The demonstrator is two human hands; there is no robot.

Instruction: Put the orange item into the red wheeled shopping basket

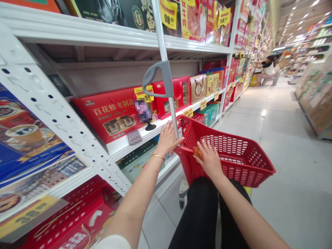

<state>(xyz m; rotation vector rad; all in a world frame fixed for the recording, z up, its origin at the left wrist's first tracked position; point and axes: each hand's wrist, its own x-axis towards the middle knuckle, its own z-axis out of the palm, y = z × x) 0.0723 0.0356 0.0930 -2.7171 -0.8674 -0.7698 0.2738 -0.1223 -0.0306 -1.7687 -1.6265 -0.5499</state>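
A red plastic shopping basket (249, 162) on wheels stands on the aisle floor in front of me. Its grey pull handle (166, 79) rises upright from the near left corner. My left hand (167, 138), with a gold bracelet on the wrist, is wrapped round the lower part of the handle's pole. My right hand (209, 157) reaches over the basket's near rim with fingers curled on a small orange item (197, 152), mostly hidden under the palm.
White metal shelves (77, 34) run along the left, holding red gift boxes (111, 114) and yellow price tags (168, 14). The tiled aisle floor (280, 138) stretches ahead. A person (267, 69) sits far down the aisle. More shelves (316, 97) stand on the right.
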